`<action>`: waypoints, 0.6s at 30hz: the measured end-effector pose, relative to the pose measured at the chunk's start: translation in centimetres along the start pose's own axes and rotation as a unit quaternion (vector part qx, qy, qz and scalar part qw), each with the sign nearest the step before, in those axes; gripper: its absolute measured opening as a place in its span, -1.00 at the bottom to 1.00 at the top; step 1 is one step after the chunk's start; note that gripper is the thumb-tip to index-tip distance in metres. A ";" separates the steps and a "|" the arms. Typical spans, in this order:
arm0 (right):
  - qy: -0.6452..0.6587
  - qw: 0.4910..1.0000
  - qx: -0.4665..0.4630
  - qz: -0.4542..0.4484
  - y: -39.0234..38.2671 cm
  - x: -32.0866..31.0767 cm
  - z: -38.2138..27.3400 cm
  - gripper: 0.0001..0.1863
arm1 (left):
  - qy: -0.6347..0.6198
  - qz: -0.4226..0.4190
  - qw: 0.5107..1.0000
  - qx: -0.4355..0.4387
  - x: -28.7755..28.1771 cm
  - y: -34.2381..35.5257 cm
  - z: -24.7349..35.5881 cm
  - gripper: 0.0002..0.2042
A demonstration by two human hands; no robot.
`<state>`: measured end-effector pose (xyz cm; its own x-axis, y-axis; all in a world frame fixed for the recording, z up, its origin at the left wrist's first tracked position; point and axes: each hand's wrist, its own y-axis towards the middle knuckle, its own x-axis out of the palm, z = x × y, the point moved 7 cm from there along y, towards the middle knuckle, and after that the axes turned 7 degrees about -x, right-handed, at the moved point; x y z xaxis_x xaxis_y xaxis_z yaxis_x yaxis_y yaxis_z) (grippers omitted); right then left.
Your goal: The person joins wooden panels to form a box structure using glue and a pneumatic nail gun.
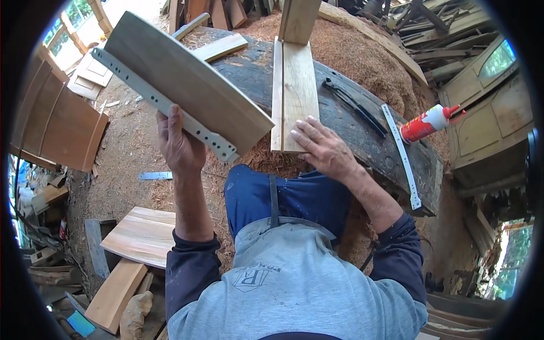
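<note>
My left hand [181,147] grips a wooden board [190,82] with a white perforated metal rail [141,90] along its edge, held tilted up at the left of the bench. My right hand [320,147], fingers spread, rests on the near end of a pale wooden piece [300,96] with a narrow lip along its left side. A dark workbench [351,96] carries black pliers [354,107], a second white rail [403,156] and a red and white glue bottle [425,124] to the right of that hand.
Cut boards [137,238] lie low at the near left, with a short metal strip [155,175] on the sawdust. Wooden panels [62,113] stand at the left, a cabinet door [481,124] at the right. Scrap timber [447,45] and shavings [362,45] lie behind the bench.
</note>
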<state>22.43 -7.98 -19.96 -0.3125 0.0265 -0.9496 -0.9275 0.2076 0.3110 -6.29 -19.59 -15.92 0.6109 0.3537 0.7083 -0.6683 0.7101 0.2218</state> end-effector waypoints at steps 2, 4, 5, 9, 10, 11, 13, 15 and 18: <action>0.019 1.000 -0.006 -0.016 -0.1 0.0 0.9 -0.26 | 0.027 -0.062 0.998 0.003 1.5 0.5 -1.4 -0.68; 0.023 0.999 -0.014 -0.039 -0.1 -0.5 1.2 -0.23 | 0.056 -0.104 0.993 -0.009 3.1 0.7 -3.0 -0.64; 0.029 0.999 0.009 -0.038 -0.1 -1.1 1.8 -0.13 | 0.050 -0.137 0.989 -0.010 4.2 0.7 -3.6 -0.63; 0.331 0.929 0.108 0.126 -0.3 -4.4 3.6 0.00 | 0.106 -0.220 0.969 -0.022 8.5 0.9 -6.4 -0.62; 0.328 0.926 0.114 0.148 -0.2 -4.6 3.5 0.03 | 0.113 -0.239 0.964 -0.027 9.6 0.9 -7.4 -0.62; 0.317 0.926 0.109 0.171 0.0 -4.7 3.4 0.06 | 0.119 -0.265 0.956 -0.026 10.7 0.7 -8.1 -0.61; 0.381 0.892 0.167 0.177 0.2 -3.2 3.7 0.05 | 0.164 -0.315 0.935 -0.006 12.5 0.3 -9.2 -0.57; 0.363 0.883 0.212 0.207 -0.1 -2.0 4.0 -0.13 | 0.201 -0.356 0.913 0.006 13.5 -0.7 -9.9 -0.51; 0.466 0.816 0.255 0.227 -0.9 0.0 4.6 -0.36 | 0.213 -0.378 0.901 -0.027 13.7 -1.8 -10.7 -0.46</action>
<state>24.22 -3.69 -20.47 -0.8412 -0.4916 -0.2254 -0.5408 0.7699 0.3388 7.82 -9.52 -13.79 0.9977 -0.0500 0.0457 0.0211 0.8705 0.4917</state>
